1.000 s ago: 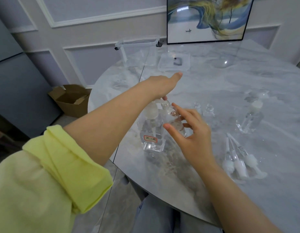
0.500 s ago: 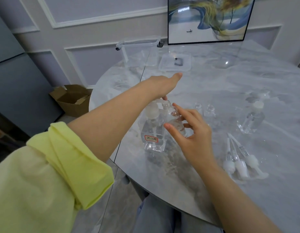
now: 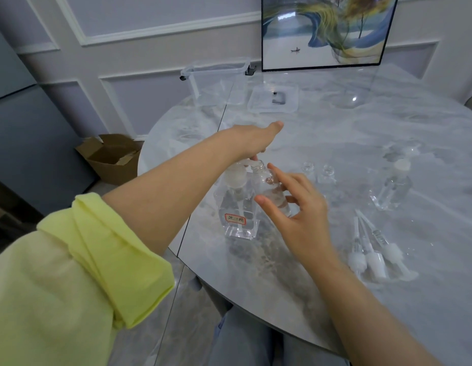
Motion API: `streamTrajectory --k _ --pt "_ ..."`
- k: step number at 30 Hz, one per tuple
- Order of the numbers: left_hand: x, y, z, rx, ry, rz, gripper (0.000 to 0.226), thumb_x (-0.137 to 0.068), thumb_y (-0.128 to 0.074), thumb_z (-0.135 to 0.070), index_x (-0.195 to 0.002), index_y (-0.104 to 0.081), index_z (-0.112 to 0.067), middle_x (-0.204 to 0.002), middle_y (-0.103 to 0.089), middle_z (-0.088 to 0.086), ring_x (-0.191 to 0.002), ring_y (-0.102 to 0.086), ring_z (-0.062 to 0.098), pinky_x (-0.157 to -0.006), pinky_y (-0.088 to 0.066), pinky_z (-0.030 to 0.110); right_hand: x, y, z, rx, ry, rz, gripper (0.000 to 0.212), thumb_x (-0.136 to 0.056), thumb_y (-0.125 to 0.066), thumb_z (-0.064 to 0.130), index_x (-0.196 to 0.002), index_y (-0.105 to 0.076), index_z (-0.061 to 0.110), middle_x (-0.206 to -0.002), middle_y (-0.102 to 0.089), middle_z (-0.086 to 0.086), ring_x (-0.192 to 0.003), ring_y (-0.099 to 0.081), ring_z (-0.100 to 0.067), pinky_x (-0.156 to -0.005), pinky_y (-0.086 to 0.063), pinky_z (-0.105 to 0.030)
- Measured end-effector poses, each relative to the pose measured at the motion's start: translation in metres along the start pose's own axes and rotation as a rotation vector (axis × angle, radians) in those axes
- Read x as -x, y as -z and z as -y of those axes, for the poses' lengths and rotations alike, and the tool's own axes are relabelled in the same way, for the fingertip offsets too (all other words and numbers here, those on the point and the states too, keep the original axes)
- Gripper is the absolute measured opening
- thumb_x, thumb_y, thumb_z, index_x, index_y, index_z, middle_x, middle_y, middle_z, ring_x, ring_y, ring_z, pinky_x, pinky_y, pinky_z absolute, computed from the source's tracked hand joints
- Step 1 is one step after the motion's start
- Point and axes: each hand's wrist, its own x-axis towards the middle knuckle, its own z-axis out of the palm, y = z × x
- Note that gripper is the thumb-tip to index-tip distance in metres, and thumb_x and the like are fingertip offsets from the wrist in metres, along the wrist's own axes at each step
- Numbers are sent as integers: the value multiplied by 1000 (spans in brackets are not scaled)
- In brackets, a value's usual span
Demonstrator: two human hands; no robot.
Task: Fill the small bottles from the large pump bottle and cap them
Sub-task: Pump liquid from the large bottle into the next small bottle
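Observation:
The large clear pump bottle (image 3: 238,210) with a red label stands near the table's left edge. My left hand (image 3: 252,140) rests on top of its white pump head (image 3: 235,176), thumb stretched forward. My right hand (image 3: 299,213) holds a small clear bottle (image 3: 269,191) tilted, with its open neck at the pump's nozzle. Two more small open bottles (image 3: 308,169) (image 3: 328,173) stand just behind. A small bottle with a white cap (image 3: 393,187) stands to the right. Three white spray caps (image 3: 372,253) lie on the table at front right.
The round marble table (image 3: 335,133) has a clear plastic box (image 3: 216,83) and its lid (image 3: 273,99) at the back, in front of a framed picture (image 3: 324,30). A cardboard box (image 3: 112,157) sits on the floor to the left.

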Motion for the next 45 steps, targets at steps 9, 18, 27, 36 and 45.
streamTrajectory --k 9,18,27,36,45 --pt "0 6 -4 -27 -20 -49 83 -95 -17 -79 -131 -63 -20 -100 -73 -2 -113 -64 27 -92 -39 42 -1 0 2 -7 -3 6 57 -85 -69 50 -138 -58 30 -111 -58 22 -99 -61 -5 -84 -54 -22" --pt "0 3 -2 7 -49 -20 80 -97 -16 -76 -127 -65 -20 -103 -73 0 -107 -65 24 -105 -42 43 -1 0 1 -5 -13 2 59 -85 -71 47 -139 -61 24 -111 -59 22 -100 -61 -5 -85 -51 -16" --pt "1 0 -1 35 -55 -31 79 -98 -17 -74 -124 -66 -18 -105 -73 1 -104 -67 22 -106 -44 43 -1 0 1 -19 -4 3 57 -85 -73 43 -137 -62 25 -110 -60 21 -99 -61 -4 -84 -49 -14" --pt "0 1 -3 9 -53 10 78 -98 -15 -74 -124 -65 -19 -106 -73 2 -107 -66 25 -108 -41 45 -1 -1 1 -8 7 -9 58 -84 -73 45 -137 -62 23 -110 -61 18 -100 -62 -7 -84 -53 -20" --pt "2 2 0 17 -32 45 78 -99 -14 -73 -125 -65 -19 -110 -73 3 -113 -62 28 -99 -37 43 0 -1 2 7 17 -13 56 -84 -71 48 -136 -58 30 -109 -59 20 -99 -61 -3 -83 -53 -17"
